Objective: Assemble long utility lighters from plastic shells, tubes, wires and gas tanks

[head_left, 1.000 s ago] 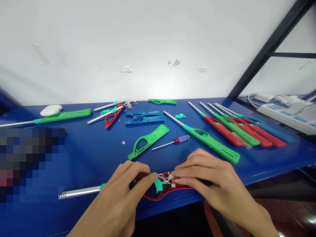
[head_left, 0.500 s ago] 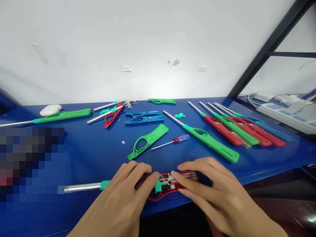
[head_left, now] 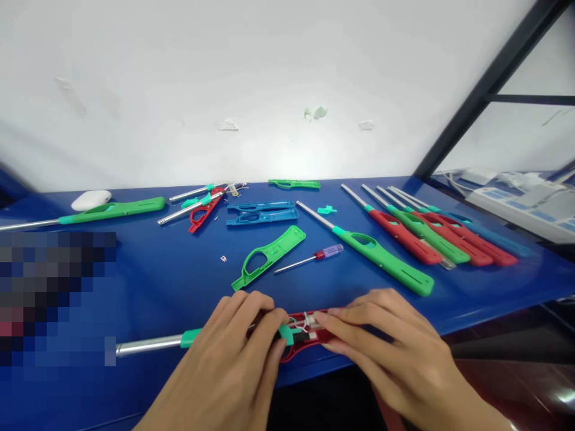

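An opened red gas lighter (head_left: 300, 353) lies along the table's front edge, its inner parts and a thin white wire showing. Its metal tube (head_left: 150, 345) points left, with a teal collar beside my left hand. My left hand (head_left: 233, 347) grips the lighter's middle, thumb and fingers closed around the teal trigger (head_left: 286, 335). On the handle end, my right hand (head_left: 386, 341) pinches the red shell, with fingertips on the clear tank area. Both palms hide much of the lighter. Just beyond lie a green half shell (head_left: 269, 254) and a screwdriver (head_left: 314, 257) with a purple handle.
Behind are blue half shells (head_left: 263, 214), a red half shell (head_left: 204, 212) and a loose teal trigger (head_left: 327, 210). Whole lighters, including a green one (head_left: 386, 260), lie to the right. A white case (head_left: 91, 200) sits far left; a power strip (head_left: 516, 206) stands right.
My left thumb has come down around the teal trigger, which sits slightly higher now. My right hand has shifted a little left over the handle, covering more of the clear tank.
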`<action>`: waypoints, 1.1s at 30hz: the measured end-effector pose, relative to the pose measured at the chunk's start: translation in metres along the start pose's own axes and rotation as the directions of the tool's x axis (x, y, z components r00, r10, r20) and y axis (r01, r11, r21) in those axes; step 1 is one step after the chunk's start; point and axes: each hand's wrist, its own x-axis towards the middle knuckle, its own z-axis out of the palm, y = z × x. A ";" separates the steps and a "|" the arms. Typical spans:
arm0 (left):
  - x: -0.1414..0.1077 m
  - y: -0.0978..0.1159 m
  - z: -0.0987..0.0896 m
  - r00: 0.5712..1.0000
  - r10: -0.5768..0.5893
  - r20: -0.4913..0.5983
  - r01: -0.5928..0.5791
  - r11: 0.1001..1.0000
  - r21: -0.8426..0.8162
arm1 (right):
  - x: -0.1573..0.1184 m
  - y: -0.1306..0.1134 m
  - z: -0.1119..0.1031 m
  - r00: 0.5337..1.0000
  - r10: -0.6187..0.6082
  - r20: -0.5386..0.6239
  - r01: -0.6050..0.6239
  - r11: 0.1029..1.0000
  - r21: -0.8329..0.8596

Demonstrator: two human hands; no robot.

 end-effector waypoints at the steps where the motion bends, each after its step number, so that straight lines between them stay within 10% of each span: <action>1: 0.000 0.000 0.000 1.000 0.010 0.007 -0.010 1.000 0.003 | 0.000 0.002 0.001 1.000 -0.003 -0.010 0.003 1.000 0.007; 23: -0.022 -0.010 0.004 0.991 -0.057 0.120 0.070 0.991 -0.110 | 0.006 0.011 -0.013 0.976 0.217 0.028 -0.219 0.971 0.100; 29: -0.022 -0.009 0.007 1.000 -0.030 0.006 0.031 0.998 -0.049 | 0.066 0.028 -0.024 0.985 0.006 0.175 0.009 0.996 -0.086; 33: -0.018 -0.006 0.006 0.995 -0.008 -0.100 0.006 1.000 -0.019 | 0.147 0.054 -0.001 0.870 -0.188 0.456 0.305 0.931 -0.199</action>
